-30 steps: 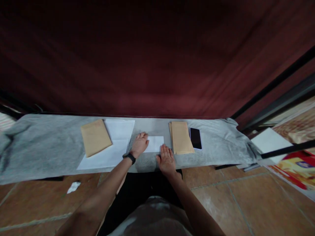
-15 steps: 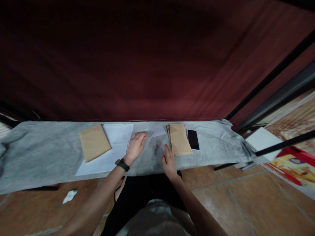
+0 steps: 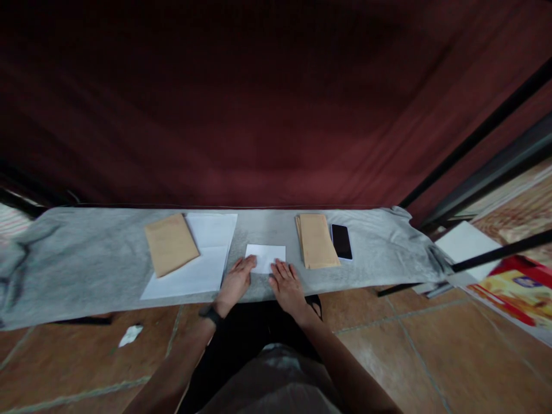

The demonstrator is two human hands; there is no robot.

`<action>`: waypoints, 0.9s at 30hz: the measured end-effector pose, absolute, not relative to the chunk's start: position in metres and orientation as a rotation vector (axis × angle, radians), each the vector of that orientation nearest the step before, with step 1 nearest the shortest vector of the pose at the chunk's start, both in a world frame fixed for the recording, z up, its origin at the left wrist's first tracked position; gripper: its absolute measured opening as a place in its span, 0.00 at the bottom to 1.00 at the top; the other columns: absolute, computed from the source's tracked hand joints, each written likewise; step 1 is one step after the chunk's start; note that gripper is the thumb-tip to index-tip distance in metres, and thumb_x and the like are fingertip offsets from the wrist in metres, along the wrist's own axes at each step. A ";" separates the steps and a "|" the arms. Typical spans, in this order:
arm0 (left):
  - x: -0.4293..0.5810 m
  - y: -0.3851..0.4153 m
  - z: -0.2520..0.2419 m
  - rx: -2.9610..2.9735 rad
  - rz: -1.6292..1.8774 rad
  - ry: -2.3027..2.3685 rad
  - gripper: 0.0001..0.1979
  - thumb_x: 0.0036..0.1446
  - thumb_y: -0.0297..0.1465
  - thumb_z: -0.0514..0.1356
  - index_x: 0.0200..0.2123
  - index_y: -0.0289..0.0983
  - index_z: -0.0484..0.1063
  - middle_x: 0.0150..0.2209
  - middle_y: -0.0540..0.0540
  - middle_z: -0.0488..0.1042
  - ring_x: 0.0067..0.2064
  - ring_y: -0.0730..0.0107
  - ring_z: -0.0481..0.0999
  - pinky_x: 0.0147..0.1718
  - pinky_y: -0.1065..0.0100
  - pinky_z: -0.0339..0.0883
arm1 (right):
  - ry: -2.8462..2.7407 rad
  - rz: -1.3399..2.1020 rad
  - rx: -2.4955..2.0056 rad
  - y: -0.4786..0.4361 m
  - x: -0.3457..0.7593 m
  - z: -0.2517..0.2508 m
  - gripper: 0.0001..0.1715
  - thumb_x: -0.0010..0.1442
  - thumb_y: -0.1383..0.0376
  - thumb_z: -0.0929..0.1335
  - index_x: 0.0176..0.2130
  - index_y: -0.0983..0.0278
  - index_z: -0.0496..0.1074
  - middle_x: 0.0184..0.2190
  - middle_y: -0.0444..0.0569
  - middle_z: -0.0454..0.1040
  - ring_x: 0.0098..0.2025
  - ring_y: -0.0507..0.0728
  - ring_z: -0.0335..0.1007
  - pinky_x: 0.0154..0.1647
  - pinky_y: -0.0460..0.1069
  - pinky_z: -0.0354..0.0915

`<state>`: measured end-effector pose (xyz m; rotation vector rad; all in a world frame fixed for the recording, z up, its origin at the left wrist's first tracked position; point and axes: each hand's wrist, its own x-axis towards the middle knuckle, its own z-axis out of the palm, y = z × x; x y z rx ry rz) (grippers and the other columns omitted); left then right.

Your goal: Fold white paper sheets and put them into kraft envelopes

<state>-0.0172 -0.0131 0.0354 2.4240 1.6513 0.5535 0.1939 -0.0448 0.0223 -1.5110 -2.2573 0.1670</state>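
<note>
A small white piece of paper (image 3: 267,250) lies flat on the grey cloth in front of me. At its lower left corner my left hand (image 3: 237,280) rests with the fingers stretched onto the edge. My right hand (image 3: 288,286) lies open over the lower right part, fingertips pressed on the surface. Left of them, a brown paper envelope (image 3: 171,244) sits on top of large white sheets (image 3: 207,265). To the right is a small stack of brown envelopes (image 3: 318,241), slightly fanned.
A phone (image 3: 341,241) with a dark screen lies beside the envelope stack. Grey cloth (image 3: 95,259) covers the narrow table, against a dark red curtain (image 3: 276,115). A crumpled white scrap (image 3: 130,334) is on the tiled floor, and a red and yellow box (image 3: 517,290) stands at right.
The white paper has come down flat, nearer to me. My left hand has lowered to its left corner, and my right hand has moved left onto its right part.
</note>
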 end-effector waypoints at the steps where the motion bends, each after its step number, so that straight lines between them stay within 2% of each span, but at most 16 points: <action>1: -0.015 -0.015 0.036 2.418 0.546 1.648 0.27 0.55 0.17 0.49 0.55 0.38 0.73 0.62 0.44 0.73 0.65 0.66 0.70 0.68 0.55 0.59 | -2.262 0.171 -1.518 -0.045 0.194 0.022 0.26 0.74 0.60 0.59 0.67 0.65 0.65 0.69 0.54 0.63 0.70 0.60 0.57 0.72 0.61 0.51; 4: -0.002 -0.024 0.036 2.438 0.490 1.616 0.24 0.60 0.22 0.50 0.58 0.36 0.71 0.65 0.42 0.70 0.67 0.64 0.66 0.69 0.55 0.57 | -2.259 0.172 -1.545 -0.042 0.194 0.021 0.26 0.75 0.60 0.59 0.67 0.63 0.64 0.69 0.53 0.62 0.70 0.60 0.57 0.72 0.60 0.51; 9: 0.027 -0.020 0.029 2.511 0.361 1.588 0.27 0.67 0.28 0.45 0.68 0.32 0.60 0.70 0.39 0.61 0.72 0.63 0.58 0.71 0.55 0.52 | -2.185 0.210 -1.670 -0.025 0.185 0.024 0.27 0.76 0.60 0.55 0.66 0.66 0.66 0.68 0.53 0.64 0.69 0.60 0.60 0.71 0.59 0.52; 15: 0.041 0.009 0.019 2.517 0.265 1.688 0.29 0.69 0.31 0.41 0.71 0.32 0.54 0.72 0.38 0.56 0.74 0.61 0.50 0.71 0.53 0.48 | -2.158 0.143 -1.710 0.003 0.182 0.018 0.29 0.75 0.59 0.55 0.68 0.66 0.63 0.68 0.56 0.63 0.70 0.63 0.58 0.70 0.61 0.52; 21: 0.024 0.018 0.019 2.429 0.264 1.901 0.30 0.71 0.38 0.41 0.71 0.30 0.54 0.72 0.36 0.55 0.74 0.58 0.50 0.71 0.51 0.46 | -2.160 0.095 -1.700 0.007 0.190 0.013 0.29 0.73 0.60 0.59 0.68 0.69 0.62 0.68 0.58 0.63 0.70 0.64 0.58 0.70 0.61 0.52; 24: 0.012 0.011 0.019 2.407 0.275 1.952 0.32 0.72 0.40 0.41 0.71 0.29 0.54 0.72 0.36 0.55 0.74 0.57 0.50 0.71 0.51 0.46 | -2.065 0.104 -1.799 0.008 0.191 0.022 0.27 0.72 0.64 0.60 0.66 0.71 0.64 0.66 0.61 0.67 0.66 0.64 0.63 0.66 0.59 0.57; 27: 0.007 0.001 0.017 2.393 0.322 2.005 0.33 0.71 0.43 0.41 0.71 0.29 0.53 0.72 0.35 0.54 0.74 0.55 0.50 0.71 0.51 0.47 | -1.942 0.191 -1.971 0.014 0.190 0.035 0.26 0.70 0.66 0.62 0.64 0.72 0.66 0.58 0.64 0.73 0.58 0.63 0.71 0.59 0.55 0.65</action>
